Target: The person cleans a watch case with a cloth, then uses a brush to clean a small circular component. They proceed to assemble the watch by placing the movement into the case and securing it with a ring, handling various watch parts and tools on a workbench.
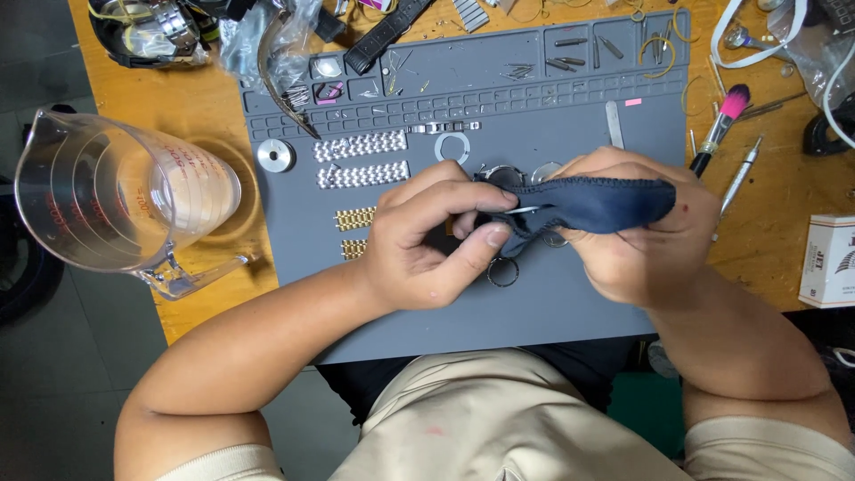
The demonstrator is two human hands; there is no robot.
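While your right hand (646, 236) grips the dark cloth (592, 205), your left hand (427, 240) pinches its end (above the grey mat (570, 312)).

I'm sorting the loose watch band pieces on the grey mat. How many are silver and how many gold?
Silver band pieces: 2, the second just below
Gold band pieces: 2, the second lower
Total: 4
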